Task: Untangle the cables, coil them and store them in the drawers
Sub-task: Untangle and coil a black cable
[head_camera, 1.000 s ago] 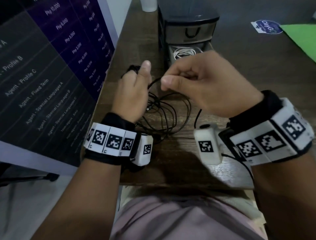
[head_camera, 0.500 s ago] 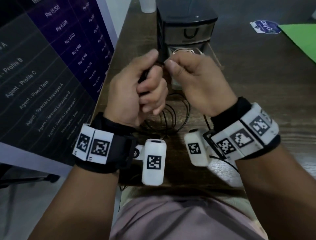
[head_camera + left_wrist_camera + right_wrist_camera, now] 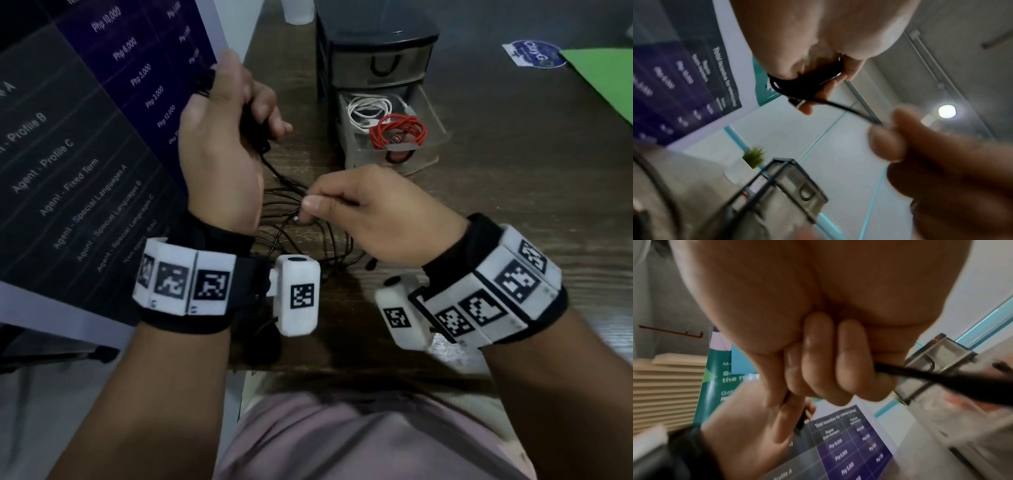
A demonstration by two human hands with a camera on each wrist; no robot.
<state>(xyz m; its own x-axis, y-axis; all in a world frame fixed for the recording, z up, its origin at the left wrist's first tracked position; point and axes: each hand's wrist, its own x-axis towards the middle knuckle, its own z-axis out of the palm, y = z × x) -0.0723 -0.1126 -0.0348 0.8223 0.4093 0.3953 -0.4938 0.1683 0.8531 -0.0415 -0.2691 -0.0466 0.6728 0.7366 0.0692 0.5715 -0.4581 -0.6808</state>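
Observation:
A black cable (image 3: 291, 236) lies in loose loops on the wooden table between my wrists. My left hand (image 3: 236, 113) is raised at the left and grips a small coil of it (image 3: 807, 84), the plug end sticking out by the fingertips. One strand runs down from there to my right hand (image 3: 329, 205), which pinches the cable between thumb and fingers low over the loops. The small drawer unit (image 3: 376, 44) stands behind; its lower drawer (image 3: 424, 113) is pulled out and holds a coiled white cable (image 3: 366, 109) and a coiled red cable (image 3: 400, 130).
A large printed banner (image 3: 85, 137) stands along the table's left edge, close to my left hand. A green sheet (image 3: 606, 78) and a round sticker (image 3: 534, 54) lie at the far right. A white cup (image 3: 298, 13) stands behind the drawers.
My hands have parted: the left rose up and left with its coil, the right dropped toward the loops on the table, drawing a strand out between them. The open drawer is now uncovered.

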